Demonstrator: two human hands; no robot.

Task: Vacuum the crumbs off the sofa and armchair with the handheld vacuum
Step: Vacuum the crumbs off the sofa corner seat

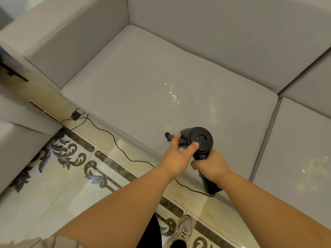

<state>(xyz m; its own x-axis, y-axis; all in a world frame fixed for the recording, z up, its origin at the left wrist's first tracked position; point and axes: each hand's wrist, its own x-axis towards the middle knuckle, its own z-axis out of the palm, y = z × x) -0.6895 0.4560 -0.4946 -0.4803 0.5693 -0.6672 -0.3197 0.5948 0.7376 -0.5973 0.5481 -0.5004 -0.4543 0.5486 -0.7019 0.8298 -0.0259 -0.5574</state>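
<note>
Shoe: a grey trainer stood on the patterned tile floor.
Right hand: gripped the handheld vacuum by its handle.
Left hand: curled round the vacuum's body, thumb on the rear cap.
Nozzle: touched the sofa seat cushion near its front edge.
Crumbs: lay mid-cushion, beyond the nozzle.
Cord: trailed across the floor.
</note>
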